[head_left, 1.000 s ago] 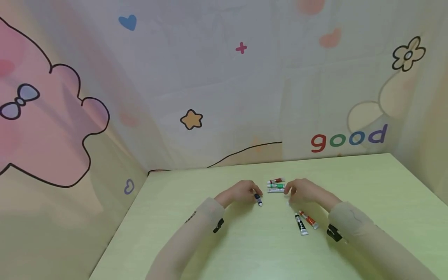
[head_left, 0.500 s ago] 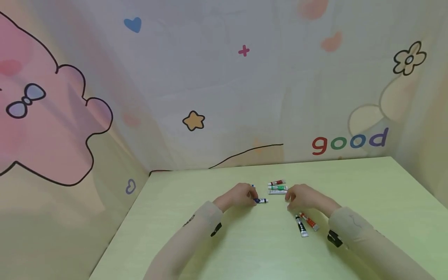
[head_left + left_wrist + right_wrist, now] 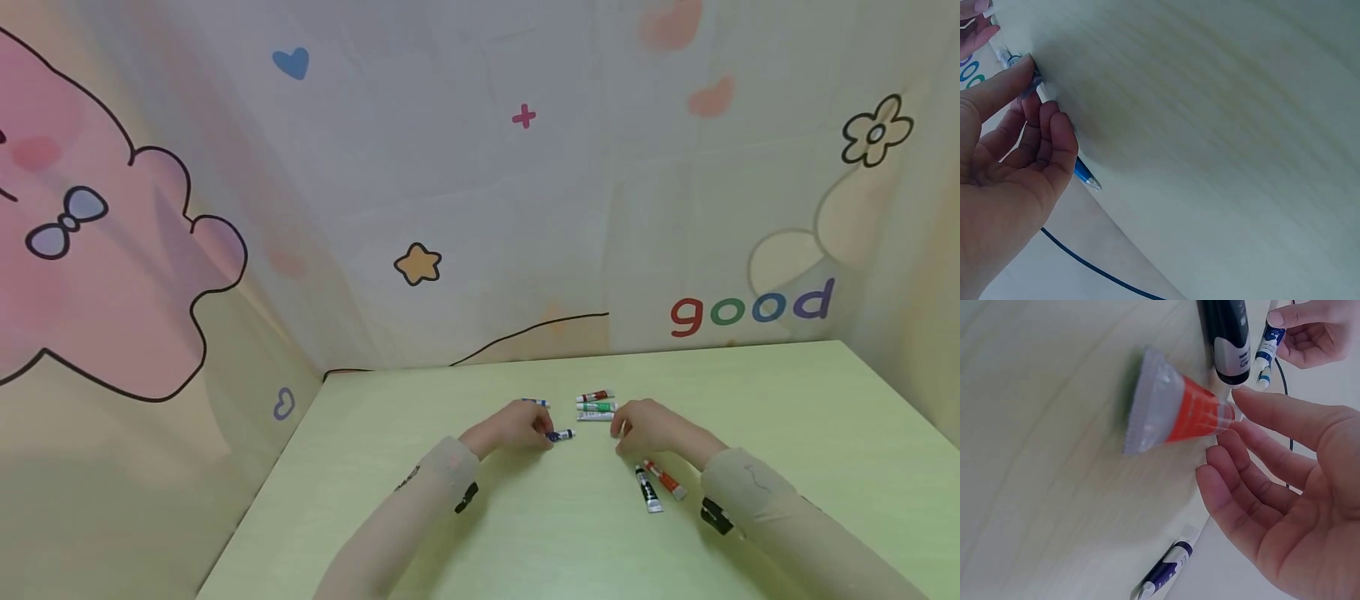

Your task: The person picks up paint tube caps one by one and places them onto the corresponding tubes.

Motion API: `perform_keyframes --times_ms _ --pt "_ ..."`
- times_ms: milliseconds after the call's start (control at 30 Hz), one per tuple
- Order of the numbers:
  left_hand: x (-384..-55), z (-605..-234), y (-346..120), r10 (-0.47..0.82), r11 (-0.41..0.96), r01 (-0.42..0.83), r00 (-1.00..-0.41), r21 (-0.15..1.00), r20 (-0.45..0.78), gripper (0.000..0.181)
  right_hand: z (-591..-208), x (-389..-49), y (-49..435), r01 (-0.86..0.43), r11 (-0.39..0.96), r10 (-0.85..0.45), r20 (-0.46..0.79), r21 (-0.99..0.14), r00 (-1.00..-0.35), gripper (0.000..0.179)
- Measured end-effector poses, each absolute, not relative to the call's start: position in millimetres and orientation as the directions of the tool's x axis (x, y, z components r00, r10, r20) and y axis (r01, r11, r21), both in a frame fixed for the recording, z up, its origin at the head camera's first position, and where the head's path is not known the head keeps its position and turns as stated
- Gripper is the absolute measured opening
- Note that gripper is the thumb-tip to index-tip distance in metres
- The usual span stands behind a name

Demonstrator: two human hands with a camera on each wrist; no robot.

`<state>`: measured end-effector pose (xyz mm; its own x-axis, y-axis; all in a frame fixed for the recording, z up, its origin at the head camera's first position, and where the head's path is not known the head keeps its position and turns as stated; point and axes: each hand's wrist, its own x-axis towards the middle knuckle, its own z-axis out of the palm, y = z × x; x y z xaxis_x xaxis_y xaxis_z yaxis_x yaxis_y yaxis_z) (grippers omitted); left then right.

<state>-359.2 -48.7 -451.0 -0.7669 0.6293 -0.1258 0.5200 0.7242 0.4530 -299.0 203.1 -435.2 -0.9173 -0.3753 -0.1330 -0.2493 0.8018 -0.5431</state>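
My left hand [image 3: 517, 427] pinches a small dark blue paint tube [image 3: 562, 435] between thumb and fingertips, its capped end pointing right. Just behind that hand lies another blue tube [image 3: 536, 402], seen also as a blue tube end [image 3: 1088, 174] in the left wrist view. Red [image 3: 596, 396], green [image 3: 597, 407] and white [image 3: 595, 417] tubes lie side by side at the middle back. Beside the white one, my right hand [image 3: 648, 427] holds thumb and forefinger together on a small whitish piece [image 3: 988, 11], mostly hidden by the fingers.
Nearer me, a black tube [image 3: 648, 490] and an orange-red tube [image 3: 665, 480] lie close together on the pale green table [image 3: 540, 533]. A purple tube [image 3: 1167, 570] shows low in the right wrist view. A printed curtain [image 3: 480, 208] hangs along the table's back edge.
The dark blue tube in my left hand has swung from pointing toward me to pointing right. The blue tube behind that hand has come into sight. My right hand has hardly moved.
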Motion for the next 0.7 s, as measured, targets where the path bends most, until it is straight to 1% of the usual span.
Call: perform_keyframes --times_ms 200,367,600,700 --pt "-356.8 -447.4 -52.5 0.627 0.717 0.519 -0.771 0.466 -0.107 0.017 -433.4 -297.1 201.7 -0.25 0.803 -0.384 -0.147 -0.541 -0.912 0.017" --pt "-354.1 -430.9 -55.7 0.604 0.688 0.502 -0.796 0.524 -0.03 0.018 -434.6 -296.3 200.4 -0.248 0.809 -0.38 -0.153 -0.533 -0.912 0.014" --pt "-346.6 -386.2 -62.1 0.567 0.589 0.496 -0.816 0.638 0.111 0.018 -433.9 -296.2 200.2 -0.252 0.809 -0.382 -0.148 -0.531 -0.912 0.013" --pt "-342.7 -362.6 -66.0 0.547 0.556 0.512 -0.818 0.655 0.175 0.019 -433.1 -295.4 200.3 -0.266 0.807 -0.388 -0.134 -0.528 -0.912 0.012"
